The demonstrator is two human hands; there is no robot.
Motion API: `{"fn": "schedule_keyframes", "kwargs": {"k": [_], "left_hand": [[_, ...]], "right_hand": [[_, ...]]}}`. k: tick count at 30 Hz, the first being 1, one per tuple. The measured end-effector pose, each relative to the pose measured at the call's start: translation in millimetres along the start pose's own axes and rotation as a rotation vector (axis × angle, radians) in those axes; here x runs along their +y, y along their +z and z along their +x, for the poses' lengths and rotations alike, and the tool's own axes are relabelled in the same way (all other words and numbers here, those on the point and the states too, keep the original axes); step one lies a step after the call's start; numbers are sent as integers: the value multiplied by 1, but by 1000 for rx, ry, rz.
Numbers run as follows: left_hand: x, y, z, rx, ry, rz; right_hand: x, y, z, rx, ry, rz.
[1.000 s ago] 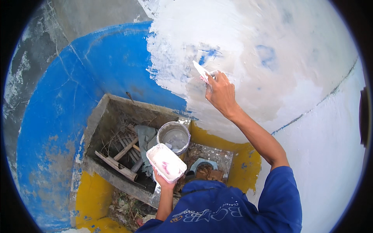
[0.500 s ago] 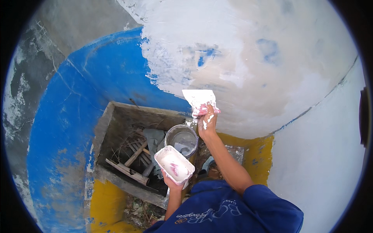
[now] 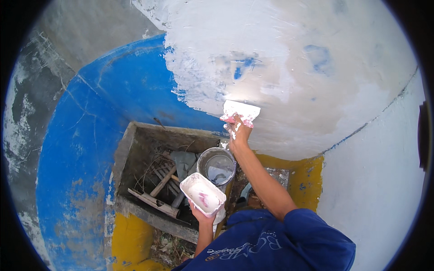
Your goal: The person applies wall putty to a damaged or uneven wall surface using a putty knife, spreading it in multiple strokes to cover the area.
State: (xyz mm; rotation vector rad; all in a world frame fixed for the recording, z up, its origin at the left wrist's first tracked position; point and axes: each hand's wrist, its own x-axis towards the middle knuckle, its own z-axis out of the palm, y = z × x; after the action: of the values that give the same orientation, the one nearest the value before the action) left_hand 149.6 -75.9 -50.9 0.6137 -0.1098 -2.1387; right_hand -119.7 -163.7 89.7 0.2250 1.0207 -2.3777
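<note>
Gripping a paste-smeared white-and-pink scraper (image 3: pixel 242 109), the right hand (image 3: pixel 238 134) was closed about its lower end in the head view, the broad edge pointing up in front of the white-coated wall (image 3: pixel 289 126), though whether it touched could not be told. The left hand (image 3: pixel 202 214), partly open and cupped round the near end of a small white tub (image 3: pixel 209 184), held it with white paste inside, just before a round bucket (image 3: pixel 204 158). Left of these, a concrete box (image 3: pixel 156 221) held wooden sticks (image 3: pixel 162 181) below the wall's blue part (image 3: pixel 113 99).
</note>
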Motion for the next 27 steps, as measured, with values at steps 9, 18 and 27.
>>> {"fn": "schedule_keyframes", "kwargs": {"k": [9,18,27], "left_hand": [[1,5,7,-31,-26,33],[-1,13,6,-51,-64,19],[-1,10,1,-58,-76,22]], "right_hand": [[-18,5,9,-68,-70,-28],[-2,-14,14,-76,50,-32],[-36,20,-1,-137,-97,-40]]}}
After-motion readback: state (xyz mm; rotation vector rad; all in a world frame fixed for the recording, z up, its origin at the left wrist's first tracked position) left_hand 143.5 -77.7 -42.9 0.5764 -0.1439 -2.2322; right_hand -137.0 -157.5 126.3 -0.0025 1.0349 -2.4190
